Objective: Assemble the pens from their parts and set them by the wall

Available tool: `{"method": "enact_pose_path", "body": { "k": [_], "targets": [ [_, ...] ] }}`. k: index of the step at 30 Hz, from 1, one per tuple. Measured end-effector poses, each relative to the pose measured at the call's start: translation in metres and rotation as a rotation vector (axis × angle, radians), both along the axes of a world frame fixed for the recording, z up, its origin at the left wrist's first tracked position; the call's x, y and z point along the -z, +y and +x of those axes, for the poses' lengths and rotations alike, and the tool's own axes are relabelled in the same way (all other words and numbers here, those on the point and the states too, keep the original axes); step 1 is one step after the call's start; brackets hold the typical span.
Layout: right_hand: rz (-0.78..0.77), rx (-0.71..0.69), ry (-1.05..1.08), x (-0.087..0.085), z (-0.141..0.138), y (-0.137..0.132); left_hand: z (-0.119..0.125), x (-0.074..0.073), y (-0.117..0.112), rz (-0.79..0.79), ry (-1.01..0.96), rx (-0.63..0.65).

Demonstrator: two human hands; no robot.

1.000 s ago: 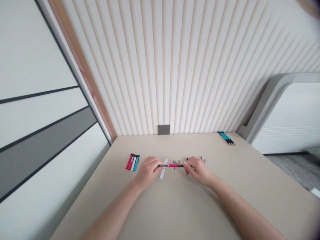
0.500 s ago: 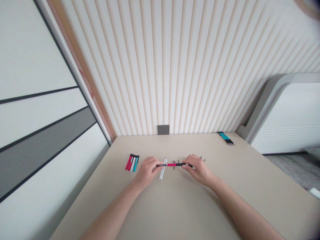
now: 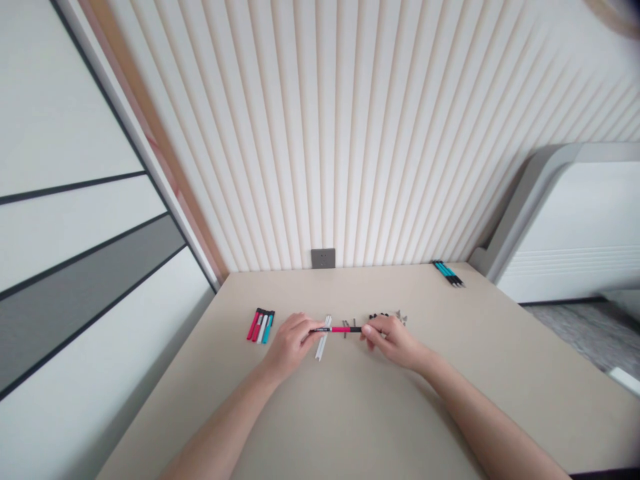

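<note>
A pink and black pen [image 3: 341, 329] is held level above the table, one end in each hand. My left hand [image 3: 295, 339] pinches its dark left end between thumb and fingers. At the other end, my right hand [image 3: 393, 339] is closed on the black part, and its fingers hide the tip. Below the pen lie white sticks or tubes [image 3: 323, 343] close to my left hand. Several small dark metallic pieces [image 3: 345, 328] lie between the hands. Small black pieces [image 3: 379, 315] and greyish pieces [image 3: 401, 316] show just behind my right hand.
A row of pink, white and blue pen parts [image 3: 261, 325] with black ends lies on the table [image 3: 320, 413] at the left. Blue and black pens [image 3: 449, 273] lie at the back right. A dark wall socket [image 3: 323, 258] sits behind the table's far edge.
My right hand has shifted its fingers on the pen's right end, with the thumb now on top and the tip covered. My left hand keeps its hold. The view has moved slightly.
</note>
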State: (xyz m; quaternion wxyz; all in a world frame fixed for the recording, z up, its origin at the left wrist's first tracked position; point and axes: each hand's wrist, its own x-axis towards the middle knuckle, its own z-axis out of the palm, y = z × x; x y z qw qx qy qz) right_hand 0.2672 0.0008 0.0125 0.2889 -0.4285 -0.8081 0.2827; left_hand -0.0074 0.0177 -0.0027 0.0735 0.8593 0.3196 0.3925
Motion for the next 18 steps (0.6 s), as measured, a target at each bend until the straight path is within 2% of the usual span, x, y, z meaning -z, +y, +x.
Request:
{"method": "enact_pose_path", "body": {
  "k": [2,4,7,11,14,18],
  "targets": [
    [0.05,0.132,0.028,-0.001,0.007,0.007,0.0,0.001,0.001,-0.03,-0.016,-0.004],
    [0.12,0.341,-0.017,-0.001,0.021,0.017,0.0,0.001,0.001,-0.051,-0.018,-0.006],
    [0.181,0.592,-0.298,0.004,0.045,0.03,0.001,0.0,0.001,-0.073,-0.013,-0.012],
    [0.042,0.671,-0.539,0.013,0.062,0.036,0.001,0.001,0.001,-0.092,-0.007,-0.02],
    [-0.024,0.69,-0.576,0.017,0.059,0.036,0.0,0.002,0.002,-0.092,0.001,-0.021],
    [-0.036,0.696,-0.571,0.02,0.052,0.036,0.001,0.001,0.001,-0.091,0.006,-0.017]
  ]
}}
